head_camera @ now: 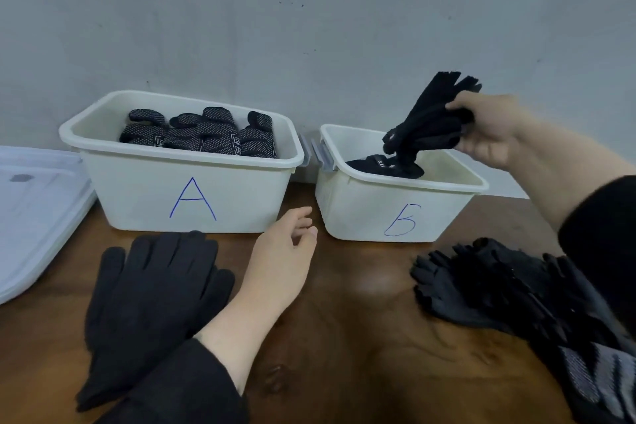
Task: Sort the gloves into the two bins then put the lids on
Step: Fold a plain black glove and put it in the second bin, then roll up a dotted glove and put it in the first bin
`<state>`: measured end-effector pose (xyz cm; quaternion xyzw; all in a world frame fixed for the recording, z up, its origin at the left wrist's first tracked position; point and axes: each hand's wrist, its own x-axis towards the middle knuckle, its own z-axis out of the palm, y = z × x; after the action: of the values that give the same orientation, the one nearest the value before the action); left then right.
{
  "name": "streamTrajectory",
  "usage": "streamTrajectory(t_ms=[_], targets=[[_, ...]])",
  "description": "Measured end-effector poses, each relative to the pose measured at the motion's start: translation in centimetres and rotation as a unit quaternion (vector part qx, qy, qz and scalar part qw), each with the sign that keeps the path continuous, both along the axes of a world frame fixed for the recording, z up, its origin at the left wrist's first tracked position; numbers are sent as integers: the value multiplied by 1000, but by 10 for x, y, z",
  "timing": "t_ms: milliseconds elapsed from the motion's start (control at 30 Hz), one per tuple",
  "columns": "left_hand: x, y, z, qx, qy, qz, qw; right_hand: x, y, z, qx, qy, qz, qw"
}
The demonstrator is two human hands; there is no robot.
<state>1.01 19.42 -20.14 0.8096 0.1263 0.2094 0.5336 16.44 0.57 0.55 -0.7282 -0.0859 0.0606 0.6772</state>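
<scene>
Head view: nearest, on the glossy brown wood-grain counter (344,337), a pair of plain dark fabric gloves (151,306) lies flat at the left, fingers pointing toward the bins, partly under the dark left sleeve (179,385). At the right, a heap of black knit gloves (488,286) sprawls beside the right sleeve (602,251), with a grey-striped cuff at its near end.

The left hand (282,262) rests between the two piles, its fingers (304,222) relaxed and loosely bent, holding nothing, their tips near the gap between the bins.

Farther back stand two white plastic bins with rounded rims. Bin A (186,196), marked in blue pen, holds a row of black gloves with white grip dots (203,134), packed upright. Bin Б (389,213), just beside it, holds a dark glove with a printed cuff (382,165) on its floor. Grey latches (318,153) sit between the two bins.

The right hand (488,131) grips a bundle of black knit gloves (430,120) above bin Б, the lower end dipping inside it.

Translucent white lids (34,210) lie stacked at the far left. A grey wall (309,10) stands behind.
</scene>
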Motion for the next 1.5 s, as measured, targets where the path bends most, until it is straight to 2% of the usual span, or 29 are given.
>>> streamTrajectory(t_ms=[100,133,167,200,233,267,300,333,367,467,500,533,633,700,800,900,1033,1133,1267,1433,1500], targets=[[4,3,-2,-3,2,6,1000,16,30,-8,71,45,24,996],[5,4,-3,-7,2,8,1000,18,38,-13,60,60,32,996],[6,5,-4,-11,4,8,1000,25,44,-20,4,63,25,998],[6,4,-5,-13,5,8,1000,30,46,-29,-107,43,1,993],[6,4,-6,-14,7,7,1000,38,45,-39,-247,13,-28,969],[6,4,-6,-13,9,6,1000,47,42,-49,-390,-47,-72,917],[7,4,-7,-11,9,6,1000,53,41,-55,-487,-129,-95,859],[7,4,-7,-8,9,6,1000,56,42,-60,-518,-185,-83,831],[8,5,-8,-5,9,7,1000,57,45,-62,-523,-208,-49,825],[11,5,-8,5,12,5,1000,60,48,-69,-588,-207,46,780],[11,5,-8,9,13,3,1000,62,48,-70,-595,-216,55,772],[10,6,-8,13,14,2,1000,60,47,-68,-582,-230,44,779],[9,7,-8,27,15,-1,1000,48,40,-60,-447,-301,-44,841],[7,8,-8,36,18,-4,999,24,35,-57,-351,-348,-81,866],[5,8,-6,55,22,-9,998,-31,26,-77,-288,-401,-77,866],[1,1,-4,96,39,-25,994,-91,10,-123,-291,-421,-9,859],[-11,-26,2,196,51,-76,976,-142,-29,-191,-342,-415,19,843],[-20,-56,3,220,46,-106,969,-159,-63,-216,-391,-409,35,824],[-28,-93,-2,209,46,-121,969,-166,-93,-221,-397,-399,9,826],[-31,-129,-5,98,40,-77,991,-159,-108,-224,-350,-385,-95,849],[-37,-139,-5,124,41,-98,987,-155,-110,-224,-338,-383,-119,851]])
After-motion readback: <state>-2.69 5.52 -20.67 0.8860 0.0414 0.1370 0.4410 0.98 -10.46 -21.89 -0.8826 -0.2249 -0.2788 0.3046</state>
